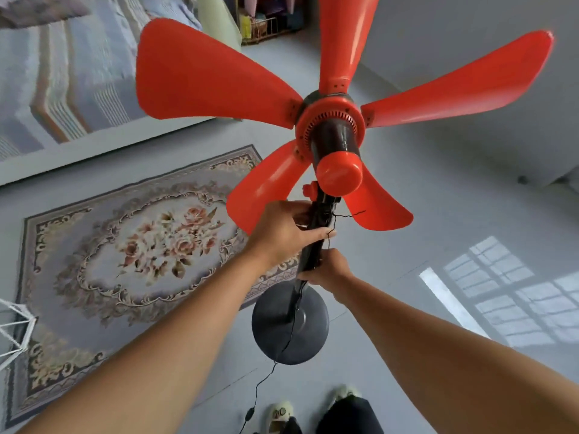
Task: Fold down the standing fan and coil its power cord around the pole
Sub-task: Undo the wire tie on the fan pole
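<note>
A standing fan with several red blades (213,76) and a red-and-black motor housing (335,142) rises toward me on a black pole (313,245) above a round dark base (275,339). My left hand (282,230) grips the pole just under the red knob (310,189). Lower down, my right hand (329,270) holds the same pole. A thin black power cord (260,386) runs down the pole, across the base and onto the floor, with an inline switch (249,415) near the bottom edge. Thin loose wire ends stick out by my left thumb.
A floral rug (125,261) lies on the grey floor to the left, with a bed (62,83) beyond it. A white wire frame (15,333) stands at the left edge. My slippered feet (282,415) are below the base. A wire basket (266,29) stands far back.
</note>
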Motion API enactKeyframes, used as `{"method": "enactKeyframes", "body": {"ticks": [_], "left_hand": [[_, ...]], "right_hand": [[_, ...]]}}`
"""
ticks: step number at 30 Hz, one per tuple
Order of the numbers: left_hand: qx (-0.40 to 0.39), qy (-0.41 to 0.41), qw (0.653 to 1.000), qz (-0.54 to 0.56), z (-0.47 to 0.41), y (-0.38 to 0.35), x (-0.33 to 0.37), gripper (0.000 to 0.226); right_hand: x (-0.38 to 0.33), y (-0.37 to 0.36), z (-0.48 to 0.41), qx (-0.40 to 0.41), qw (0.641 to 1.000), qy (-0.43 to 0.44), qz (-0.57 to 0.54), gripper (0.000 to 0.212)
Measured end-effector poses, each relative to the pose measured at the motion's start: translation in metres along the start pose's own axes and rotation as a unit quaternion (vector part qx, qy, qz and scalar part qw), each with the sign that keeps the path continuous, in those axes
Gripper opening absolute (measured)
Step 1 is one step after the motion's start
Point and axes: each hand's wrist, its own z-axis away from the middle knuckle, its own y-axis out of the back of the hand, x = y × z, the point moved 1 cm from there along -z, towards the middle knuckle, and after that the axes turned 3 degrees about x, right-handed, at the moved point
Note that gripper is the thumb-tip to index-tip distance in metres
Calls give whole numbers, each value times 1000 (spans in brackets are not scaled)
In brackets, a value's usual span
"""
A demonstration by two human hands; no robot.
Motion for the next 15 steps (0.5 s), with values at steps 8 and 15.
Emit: {"method": "enactKeyframes", "body": {"ticks": [8, 15], "left_hand": [[-1, 8, 1000, 16, -166, -99, 35, 26], [-3, 21, 999, 28, -283, -155, 47, 24]], "right_hand": [[6, 145, -133, 6, 999, -12, -30, 26], [5, 234, -233, -6, 1000, -7, -29, 43]]}}
